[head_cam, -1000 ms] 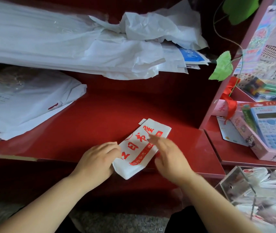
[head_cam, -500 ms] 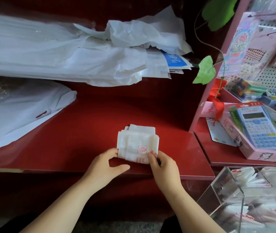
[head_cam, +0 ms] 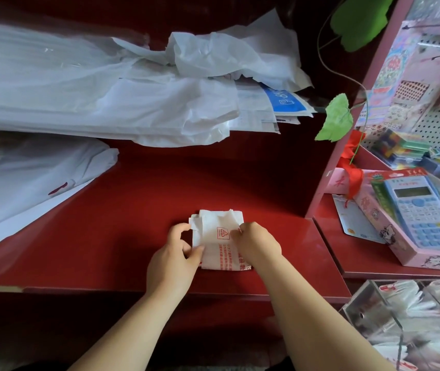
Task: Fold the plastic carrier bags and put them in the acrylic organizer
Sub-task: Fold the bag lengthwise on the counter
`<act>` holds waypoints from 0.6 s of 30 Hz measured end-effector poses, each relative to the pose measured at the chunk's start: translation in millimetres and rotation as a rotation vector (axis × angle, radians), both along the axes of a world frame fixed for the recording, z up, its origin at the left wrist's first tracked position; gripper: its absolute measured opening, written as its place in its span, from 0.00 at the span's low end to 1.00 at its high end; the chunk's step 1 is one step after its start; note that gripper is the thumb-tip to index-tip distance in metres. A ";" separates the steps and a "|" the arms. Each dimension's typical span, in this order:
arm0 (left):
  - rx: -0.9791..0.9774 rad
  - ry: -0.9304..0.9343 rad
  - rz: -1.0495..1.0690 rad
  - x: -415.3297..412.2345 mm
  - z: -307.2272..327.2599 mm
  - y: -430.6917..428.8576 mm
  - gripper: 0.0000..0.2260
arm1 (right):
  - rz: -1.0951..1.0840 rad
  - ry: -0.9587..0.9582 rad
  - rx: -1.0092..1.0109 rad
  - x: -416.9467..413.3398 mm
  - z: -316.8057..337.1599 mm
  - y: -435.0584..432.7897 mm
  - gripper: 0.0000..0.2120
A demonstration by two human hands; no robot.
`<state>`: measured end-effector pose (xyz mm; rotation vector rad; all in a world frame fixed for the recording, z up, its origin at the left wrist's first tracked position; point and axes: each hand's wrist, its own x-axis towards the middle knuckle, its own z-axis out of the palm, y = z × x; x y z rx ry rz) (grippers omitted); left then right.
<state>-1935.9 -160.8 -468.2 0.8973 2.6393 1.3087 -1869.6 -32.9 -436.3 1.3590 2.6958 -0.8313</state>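
Your folded bag (head_cam: 217,236) lies flat near the front of the red table (head_cam: 133,223), with your left hand (head_cam: 176,261) and right hand (head_cam: 259,245) each pinching one side edge in curled fingers. Press the creases hard before lifting (thin plastic springs open). Behind it sprawls a heap of loose bags (head_cam: 93,89), and the clear organizer (head_cam: 368,311) waits lower right.

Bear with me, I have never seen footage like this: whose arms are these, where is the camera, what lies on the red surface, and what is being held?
There is no machine here. A person works with bare hands, filmed by a single wide-angle camera worn on the head and looking down. The left hand and right hand pinch a folded carrier bag, white with red print, on the red counter. A pile of unfolded bags lies behind. The boxed calculator sits to the right. The acrylic organizer, bottom right, already holds folded bags.
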 end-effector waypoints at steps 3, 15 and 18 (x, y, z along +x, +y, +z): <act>-0.012 0.040 0.014 3.8 4.5 -0.1 0.21 | -0.014 -0.084 -0.089 -7.5 4.4 3.7 0.14; -0.449 0.440 -0.480 -4.9 -5.2 4.8 0.43 | 0.021 0.045 -0.428 -0.1 17.2 16.5 0.17; -0.504 0.404 -0.507 -8.7 -3.3 8.3 0.46 | 0.033 0.265 -0.518 17.4 6.9 17.9 0.05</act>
